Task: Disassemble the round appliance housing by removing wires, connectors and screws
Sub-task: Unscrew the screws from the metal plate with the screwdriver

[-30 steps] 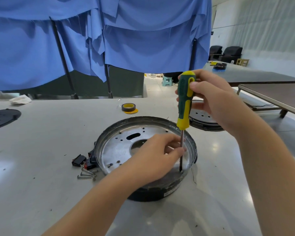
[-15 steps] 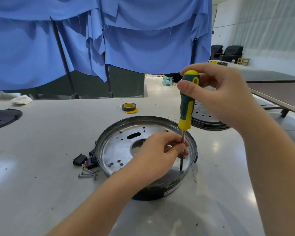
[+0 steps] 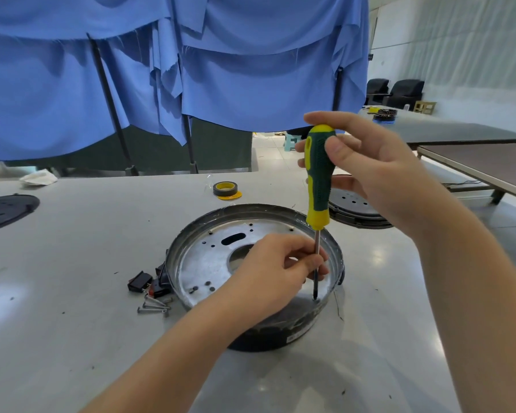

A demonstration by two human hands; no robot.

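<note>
Housing [image 3: 209, 263], round and shallow with a dark wall and a silver holed plate inside, sits mid-desk [image 3: 72, 338] toward its near edge. Right hand [image 3: 367, 171] grips one green-yellow screwdriver [image 3: 318, 186], upright, tip inside the near wall. Left hand [image 3: 277, 269] pinches its shaft. About four loose screws [image 3: 154, 307] and two black switches [image 3: 149, 283] lie left. Screw under tip is unclear.

Behind your work, a tape roll [image 3: 225, 189] lies on the table [image 3: 72, 263]. A black disc [image 3: 6, 208] sits far left, a crumpled cloth [image 3: 39, 177] beyond it. Blue drapes [image 3: 173, 70] hang behind.
</note>
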